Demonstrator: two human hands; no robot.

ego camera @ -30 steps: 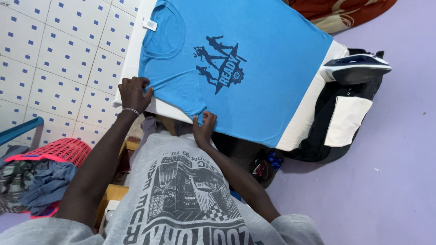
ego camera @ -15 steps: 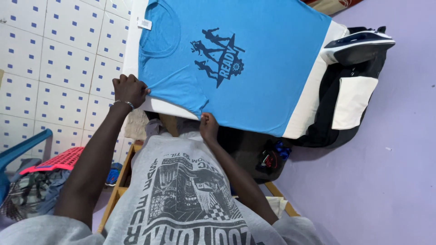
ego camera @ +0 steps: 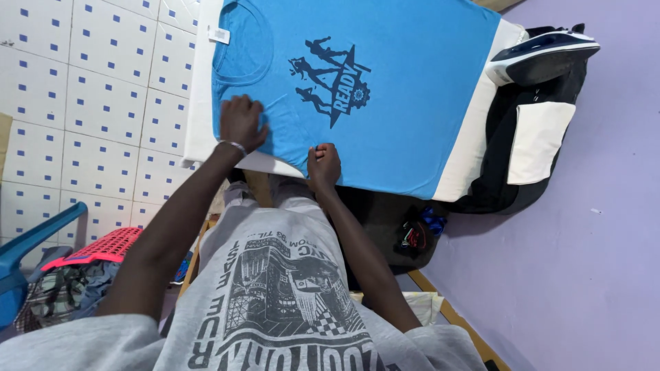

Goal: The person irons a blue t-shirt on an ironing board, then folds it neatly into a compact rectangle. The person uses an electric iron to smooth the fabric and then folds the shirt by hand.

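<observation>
Left hand [ego camera: 241,122] presses flat, right hand [ego camera: 324,165] pinches the sleeve edge, smoothing the blue printed cotton T-shirt [ego camera: 412,89] on the white padded bench [ego camera: 474,148].

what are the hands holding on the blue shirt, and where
The right hand pinches the blue t-shirt at its near side edge; the left hand rests flat on its sleeve.
</observation>
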